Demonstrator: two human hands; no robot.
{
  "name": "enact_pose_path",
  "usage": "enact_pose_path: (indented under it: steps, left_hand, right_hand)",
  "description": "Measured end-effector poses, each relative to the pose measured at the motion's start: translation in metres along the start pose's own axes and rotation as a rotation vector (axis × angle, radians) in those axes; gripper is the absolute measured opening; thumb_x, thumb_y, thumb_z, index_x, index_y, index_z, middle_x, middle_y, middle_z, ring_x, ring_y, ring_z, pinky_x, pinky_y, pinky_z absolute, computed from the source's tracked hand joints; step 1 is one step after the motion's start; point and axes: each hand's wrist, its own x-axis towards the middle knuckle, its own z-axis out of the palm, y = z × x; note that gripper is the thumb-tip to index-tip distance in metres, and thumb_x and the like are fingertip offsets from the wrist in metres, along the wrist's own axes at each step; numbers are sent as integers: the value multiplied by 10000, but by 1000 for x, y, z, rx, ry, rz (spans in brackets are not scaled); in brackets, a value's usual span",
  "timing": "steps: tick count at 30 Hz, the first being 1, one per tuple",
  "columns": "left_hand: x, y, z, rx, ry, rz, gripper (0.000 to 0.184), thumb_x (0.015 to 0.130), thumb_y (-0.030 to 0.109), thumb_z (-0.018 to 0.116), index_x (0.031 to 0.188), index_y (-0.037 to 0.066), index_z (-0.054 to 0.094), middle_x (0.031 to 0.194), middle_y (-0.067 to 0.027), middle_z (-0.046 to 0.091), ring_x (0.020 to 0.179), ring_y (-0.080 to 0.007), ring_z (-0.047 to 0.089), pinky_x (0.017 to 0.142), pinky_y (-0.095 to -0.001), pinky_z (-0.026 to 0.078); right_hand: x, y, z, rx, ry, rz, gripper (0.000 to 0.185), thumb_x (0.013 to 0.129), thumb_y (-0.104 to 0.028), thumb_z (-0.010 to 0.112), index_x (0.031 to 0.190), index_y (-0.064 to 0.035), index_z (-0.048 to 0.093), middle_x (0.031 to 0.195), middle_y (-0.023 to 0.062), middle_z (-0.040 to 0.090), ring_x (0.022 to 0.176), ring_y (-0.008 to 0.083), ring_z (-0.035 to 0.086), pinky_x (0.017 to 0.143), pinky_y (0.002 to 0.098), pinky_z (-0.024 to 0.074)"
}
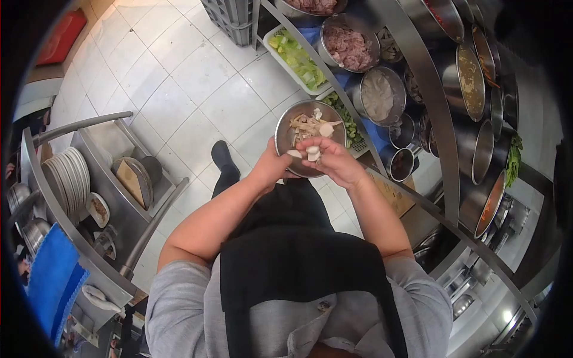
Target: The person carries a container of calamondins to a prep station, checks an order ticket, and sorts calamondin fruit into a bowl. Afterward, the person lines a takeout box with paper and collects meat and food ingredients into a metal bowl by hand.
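A round steel bowl (289,122) with pale strips and white slices of food (308,128) in it is held in front of my body. My left hand (273,166) grips the bowl's near left rim, its thumb over the edge by a white slice. Over the near right part of the bowl, my right hand (336,162) is closed around a few small white pieces (313,153), its fingers curled and palm partly up. The bowl's underside and some of my left fingers are hidden.
Right: a steel rack (427,65) with bowls of meat (349,46) and other food. Beyond my bowl, a white basket of cut greens (292,56). Left: a shelf unit (110,173) with stacked plates (68,179) and a blue cloth (52,274). Grey crates (230,21) stand on the tiled floor.
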Motion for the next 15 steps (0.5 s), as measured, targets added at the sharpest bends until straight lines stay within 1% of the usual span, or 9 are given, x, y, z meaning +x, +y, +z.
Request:
enact_pose_path:
  steps: [2,3,4,6,8,10,13,14,15]
  left_hand:
    - [1,3,-1,-8,-2,14,568,806,-23,432,1324,18,201,1200,-209,446,994,-300,596,708,-381,599]
    - [0,3,0,-11,-1,11,575,807,-24,432,1328,23,193,1203,-210,443,993,-302,596,707,-382,600]
    - [-2,4,1,-14,-1,9,582,808,-25,432,1332,27,185,1206,-211,439,992,-304,595,706,-382,600]
    - [-4,7,5,-4,14,4,567,808,-41,423,1327,41,211,1210,-198,451,1007,-296,593,745,-396,589]
    - [-6,7,6,2,28,-2,556,808,-57,414,1323,56,238,1215,-185,463,1022,-289,591,784,-409,577]
    - [-6,4,6,5,47,-12,552,810,-62,410,1322,55,242,1210,-181,461,1016,-294,592,776,-412,580]
    - [-4,-4,2,-44,-1,1,597,814,-49,414,1347,39,161,1224,-208,424,1003,-314,590,696,-389,604]
    - [-4,-5,1,-45,-3,-1,597,814,-49,414,1347,39,161,1224,-208,424,1003,-314,590,696,-389,604]
    - [-4,-6,1,-39,-7,-5,600,816,-47,420,1351,42,162,1228,-208,421,1010,-317,586,697,-392,604]
  right_hand:
    - [2,2,5,-475,44,-122,493,724,95,425,1190,-21,539,1254,73,532,1183,147,490,990,283,387]
    - [2,3,8,-463,58,-90,502,719,109,411,1179,-28,559,1285,80,514,1187,132,473,989,251,359]
    - [2,5,11,-464,57,-93,502,719,109,411,1179,-28,559,1285,80,514,1187,132,473,989,251,359]
    - [1,10,12,-783,137,-191,499,727,110,399,1165,-47,577,1314,92,495,1212,149,451,1000,272,356]
    - [1,14,15,-813,131,-221,485,746,110,399,1157,-66,588,1327,110,488,1245,181,434,1010,291,355]
    - [-2,12,20,-1119,127,-384,425,776,96,460,1146,-68,591,1311,116,496,1240,203,443,989,290,382]
    - [-1,6,25,-1139,202,-465,328,799,47,542,1099,-65,612,1234,110,541,1155,217,515,923,290,436]
    - [1,4,22,-1140,204,-463,328,799,47,542,1099,-65,612,1234,110,541,1155,217,515,923,290,436]
    - [5,3,18,-1107,266,-448,290,801,22,566,1074,-61,621,1175,101,565,1086,215,553,878,295,457]
